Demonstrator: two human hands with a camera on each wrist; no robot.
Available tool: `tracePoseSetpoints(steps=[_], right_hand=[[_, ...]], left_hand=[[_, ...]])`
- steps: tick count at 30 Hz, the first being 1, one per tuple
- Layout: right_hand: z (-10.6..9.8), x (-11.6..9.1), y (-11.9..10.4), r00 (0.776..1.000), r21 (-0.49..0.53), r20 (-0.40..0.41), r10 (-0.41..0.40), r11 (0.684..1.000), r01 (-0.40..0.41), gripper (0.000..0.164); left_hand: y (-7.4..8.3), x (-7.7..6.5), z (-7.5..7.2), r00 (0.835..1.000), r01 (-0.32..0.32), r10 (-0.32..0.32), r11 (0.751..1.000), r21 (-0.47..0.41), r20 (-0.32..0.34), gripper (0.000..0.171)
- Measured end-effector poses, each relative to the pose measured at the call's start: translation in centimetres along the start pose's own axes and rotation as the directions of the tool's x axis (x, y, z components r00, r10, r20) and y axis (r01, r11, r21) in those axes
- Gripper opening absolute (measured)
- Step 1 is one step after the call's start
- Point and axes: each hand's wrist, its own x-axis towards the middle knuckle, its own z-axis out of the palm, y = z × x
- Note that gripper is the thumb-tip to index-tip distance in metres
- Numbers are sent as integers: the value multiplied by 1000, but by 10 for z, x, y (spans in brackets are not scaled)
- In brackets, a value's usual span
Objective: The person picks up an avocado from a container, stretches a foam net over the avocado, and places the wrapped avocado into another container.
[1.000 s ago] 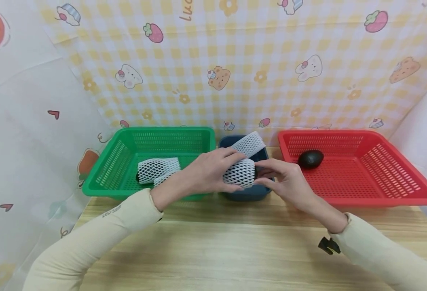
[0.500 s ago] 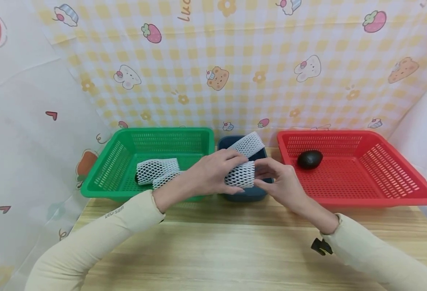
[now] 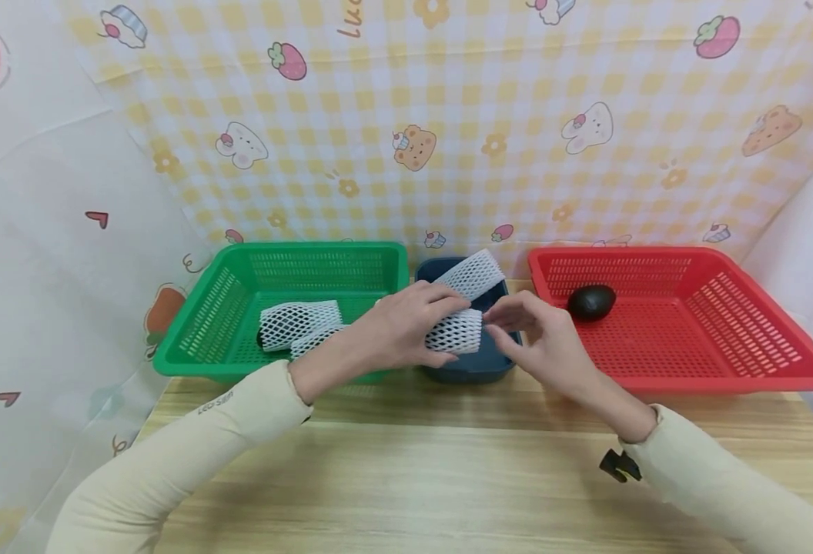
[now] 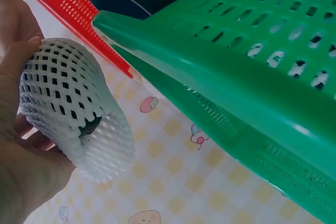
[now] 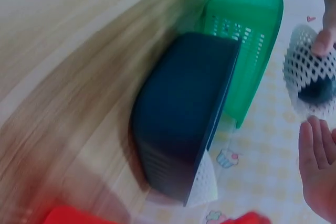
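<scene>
In the head view my left hand (image 3: 406, 323) grips a white foam fruit net (image 3: 456, 332) above the dark blue bin (image 3: 472, 373). Through the mesh in the right wrist view a dark avocado (image 5: 317, 92) shows inside it. The left wrist view has the thumb and fingers wrapped round the foam net (image 4: 65, 77), whose loose end is half open. My right hand (image 3: 541, 338) is at the net's right end; in the right wrist view its fingers (image 5: 313, 145) are fairly straight, fingertips right at the net's edge.
A green basket (image 3: 323, 250) at the left holds netted avocados (image 3: 299, 323). The red basket (image 3: 711, 382) at the right holds a bare dark avocado (image 3: 591, 302). Another foam net (image 3: 474, 275) leans out of the blue bin. All stand on a wooden table (image 3: 434, 477) before a patterned cloth.
The avocado's dark end, visible at the net's right opening a second ago, is now covered by the net in the head view. My right fingers have come off the net's end and spread.
</scene>
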Motion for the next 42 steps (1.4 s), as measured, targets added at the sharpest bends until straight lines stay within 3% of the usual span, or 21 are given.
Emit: tracePoseSetpoints(steps=[3, 6, 11, 15, 22, 26, 30, 35, 39, 42], right_hand=[[-4, 2, 2, 999, 49, -1, 50, 998, -50, 35], [-3, 7, 4, 990, 66, 67, 126, 989, -131, 44], [7, 14, 8, 944, 75, 262, 202, 971, -229, 62], [14, 16, 9, 917, 154, 340, 208, 950, -272, 62], [20, 16, 8, 907, 228, 348, 237, 917, -328, 63], [21, 16, 8, 918, 278, 329, 221, 906, -318, 65], [20, 16, 9, 935, 289, 289, 204, 913, -289, 62], [14, 14, 9, 934, 261, 265, 239, 915, -308, 63], [9, 11, 9, 924, 276, 250, 290, 893, -355, 66], [6, 9, 9, 919, 285, 240, 314, 882, -376, 68]], left_hand=[[-1, -1, 0, 1000, 8, -8, 1000, 4, 3, 70], [0, -1, 1, 1000, -3, 3, 1000, 10, 1, 70], [4, 2, 2, 999, -37, 37, 999, 16, 1, 72], [6, 2, 3, 999, -40, 40, 999, 9, 6, 76], [6, 1, 6, 998, -46, 46, 999, -11, -44, 74], [2, 1, 8, 988, -86, 80, 995, -44, -131, 79], [-3, -3, 6, 977, -112, 103, 993, -37, -188, 94], [-13, -19, -2, 982, -67, 70, 997, 24, -175, 108], [-24, -43, -9, 991, 32, -30, 999, 15, -127, 112], [-32, -66, -13, 989, 129, -128, 992, 9, -75, 112]])
